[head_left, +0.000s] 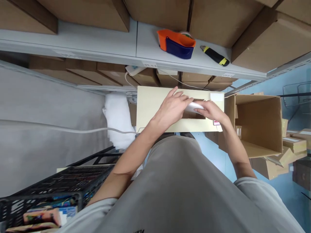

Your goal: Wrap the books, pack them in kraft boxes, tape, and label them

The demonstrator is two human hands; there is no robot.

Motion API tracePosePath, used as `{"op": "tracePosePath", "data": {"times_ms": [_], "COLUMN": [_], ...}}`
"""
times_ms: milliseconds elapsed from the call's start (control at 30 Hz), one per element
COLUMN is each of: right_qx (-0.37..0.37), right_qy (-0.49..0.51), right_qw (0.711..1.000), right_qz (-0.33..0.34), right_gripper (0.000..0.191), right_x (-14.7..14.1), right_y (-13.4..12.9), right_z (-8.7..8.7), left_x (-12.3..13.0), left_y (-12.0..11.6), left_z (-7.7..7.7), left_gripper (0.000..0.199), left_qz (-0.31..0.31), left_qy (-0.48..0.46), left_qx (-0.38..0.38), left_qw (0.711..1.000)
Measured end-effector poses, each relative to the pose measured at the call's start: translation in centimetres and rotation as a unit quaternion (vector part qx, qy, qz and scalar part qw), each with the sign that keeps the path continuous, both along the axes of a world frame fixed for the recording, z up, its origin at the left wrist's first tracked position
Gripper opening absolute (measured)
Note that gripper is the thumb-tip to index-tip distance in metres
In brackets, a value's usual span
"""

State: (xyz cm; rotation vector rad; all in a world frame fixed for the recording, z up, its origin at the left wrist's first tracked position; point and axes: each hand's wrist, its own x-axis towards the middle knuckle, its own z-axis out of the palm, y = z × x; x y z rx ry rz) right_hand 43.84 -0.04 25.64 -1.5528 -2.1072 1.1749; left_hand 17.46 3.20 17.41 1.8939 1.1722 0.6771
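Observation:
A white wrapped item (194,106) is held above a brown cardboard piece or box (193,115) on the cream tabletop (150,106). My right hand (210,110) grips the item's right end with thumb and fingers. At its left end, my left hand (173,105) touches the item with its fingertips, the fingers spread and the palm down. A white label (217,96) lies at the tabletop's far right corner, and a small pink-and-white object (216,123) is near the right edge.
Above is a shelf (97,38) with cardboard boxes, an orange-and-blue tape dispenser (177,43) and a yellow-black cutter (215,55). An open carton (259,124) stands right. White wrapping (118,119) hangs left, beyond a black crate (58,181) at lower left.

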Motion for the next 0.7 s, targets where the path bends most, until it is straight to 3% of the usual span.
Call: {"op": "tracePosePath", "data": {"times_ms": [200,300,500,700], "right_qx": [-0.082,-0.097,-0.152,-0.149], "right_qy": [-0.03,-0.095,-0.281,-0.278], "right_qw": [0.996,0.991,0.942,0.945], "right_qz": [0.015,0.011,0.102,0.082], "right_gripper": [0.012,0.017,0.045,0.029], "right_x": [1.0,0.2,-2.7,-4.2], "right_y": [3.1,4.2,5.5,5.7], "right_z": [-7.7,-11.0,-14.6,-17.3], "left_x": [3.7,4.3,5.3,5.9], "left_y": [3.3,3.9,4.2,4.2], "left_z": [-2.8,-4.6,-8.5,-12.3], "left_gripper": [0.038,0.045,0.051,0.05], "left_qz": [-0.116,-0.16,-0.193,-0.165], "left_qy": [0.153,0.244,0.354,0.351], "left_qx": [-0.038,-0.029,-0.111,-0.192], "left_qw": [0.981,0.956,0.908,0.901]}}
